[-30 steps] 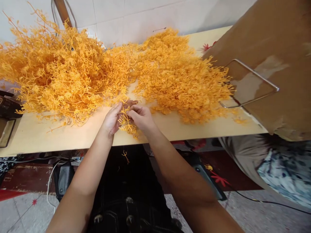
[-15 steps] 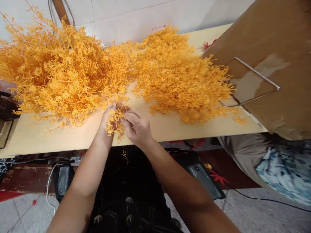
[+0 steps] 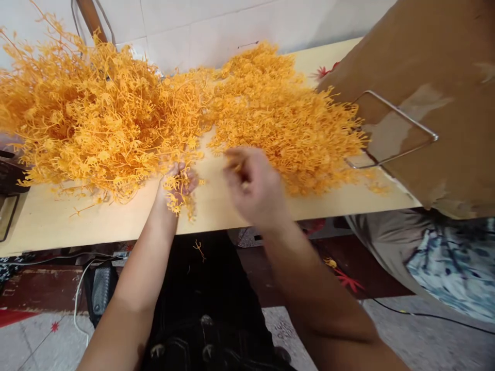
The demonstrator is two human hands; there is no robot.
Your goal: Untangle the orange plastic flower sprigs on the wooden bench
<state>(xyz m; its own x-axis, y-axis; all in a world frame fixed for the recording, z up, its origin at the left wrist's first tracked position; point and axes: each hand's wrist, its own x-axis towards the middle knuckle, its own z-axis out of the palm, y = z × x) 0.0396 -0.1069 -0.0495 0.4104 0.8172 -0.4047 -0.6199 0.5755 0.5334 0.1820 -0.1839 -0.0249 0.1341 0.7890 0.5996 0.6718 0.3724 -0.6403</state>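
My left hand (image 3: pixel 180 178) is closed around a yellow-orange plastic flower sprig (image 3: pixel 176 201) at the near edge of the left pile. Small branched florets hang over its palm and fingers. My right hand (image 3: pixel 255 185) is over the table, in front of the right pile and apart from the left hand. Motion smears its curled fingers, and whether anything is in them does not show. A tall tangled heap of sprigs (image 3: pixel 104 113) spreads on the left. On the right lies a lower, denser pile of yellow florets (image 3: pixel 286 118).
A large cardboard box (image 3: pixel 433 67) with a bent metal wire (image 3: pixel 402 111) stands at the table's right end. The pale tabletop (image 3: pixel 116 219) ends just before my body. Part of a person in patterned cloth (image 3: pixel 448 268) is at the right. A loose floret piece (image 3: pixel 199 250) lies on my dark clothing.
My right hand has moved away from the left hand to the right, toward the right pile. My left hand stays in place with the sprig.
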